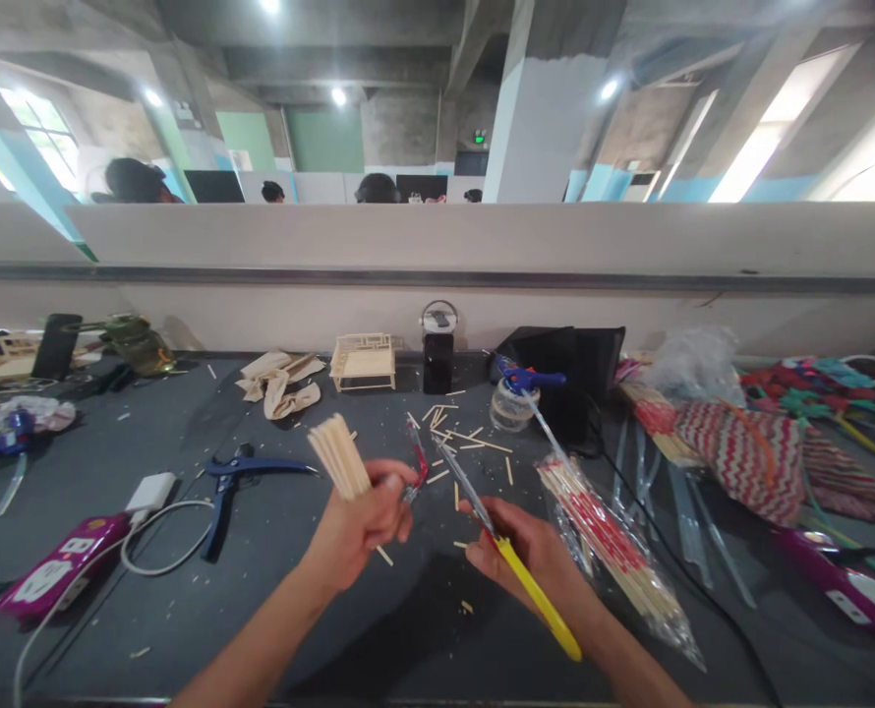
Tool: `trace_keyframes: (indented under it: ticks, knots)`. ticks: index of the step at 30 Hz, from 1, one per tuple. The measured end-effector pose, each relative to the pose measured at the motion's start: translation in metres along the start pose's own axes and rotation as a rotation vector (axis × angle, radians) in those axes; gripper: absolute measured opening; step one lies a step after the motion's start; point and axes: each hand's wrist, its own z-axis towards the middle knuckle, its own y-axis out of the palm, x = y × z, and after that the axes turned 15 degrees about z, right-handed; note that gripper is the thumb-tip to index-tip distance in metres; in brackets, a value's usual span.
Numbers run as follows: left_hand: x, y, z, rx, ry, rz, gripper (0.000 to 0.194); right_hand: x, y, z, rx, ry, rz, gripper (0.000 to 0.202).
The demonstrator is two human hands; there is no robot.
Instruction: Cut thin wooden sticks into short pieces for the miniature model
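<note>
From here I see a pale stick bundle tilted up out of my left fingers, a red-and-clear strip at their tips, and a yellow-handled tool slanting through my right fingers, metal end pointing away.

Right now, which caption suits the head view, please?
Left hand grips wooden sticks, right hand a yellow-handled tool, above a dark table.

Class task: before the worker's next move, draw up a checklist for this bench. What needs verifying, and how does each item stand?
1. Bundle of wooden sticks secured: ok, in the left hand.
2. Yellow-handled tool gripped: ok, in the right hand.
3. Tool tip apart from the left hand: ok, a gap shows.
4. Loose pieces gathered up: not ok, short sticks lie scattered beyond the hands.
5. Blue glue gun cool: cannot tell.
</note>
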Motion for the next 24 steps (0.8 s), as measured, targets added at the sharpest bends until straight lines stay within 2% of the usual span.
trace_keyframes:
  ticks: [3,5,9,11,14,17,24]
  knots:
    - [-0.015,-0.003,-0.005,-0.005,-0.042,0.436,0.024,-0.012,-0.014,0.0,0.022,-0.088,-0.191,0.039]
    - [-0.022,-0.005,-0.007,-0.01,-0.05,0.58,0.027,-0.021,-0.023,-0.001,0.045,-0.142,-0.305,0.04]
    - [-0.021,-0.008,-0.008,0.014,-0.056,0.619,0.026,-0.035,-0.034,-0.003,0.062,-0.193,-0.469,0.042]
    - [-0.017,-0.007,-0.009,0.006,-0.013,0.674,0.023,-0.037,-0.035,-0.004,0.034,-0.209,-0.5,0.045]
    - [-0.013,-0.004,-0.013,-0.06,0.071,0.79,0.02,-0.037,-0.031,-0.004,-0.047,-0.261,-0.53,0.051]
    - [-0.014,-0.005,-0.017,-0.133,0.093,0.883,0.019,-0.037,-0.026,-0.005,-0.127,-0.317,-0.557,0.054]
    - [-0.021,-0.008,-0.021,-0.167,0.111,0.978,0.018,-0.042,-0.019,-0.005,-0.165,-0.406,-0.631,0.061]
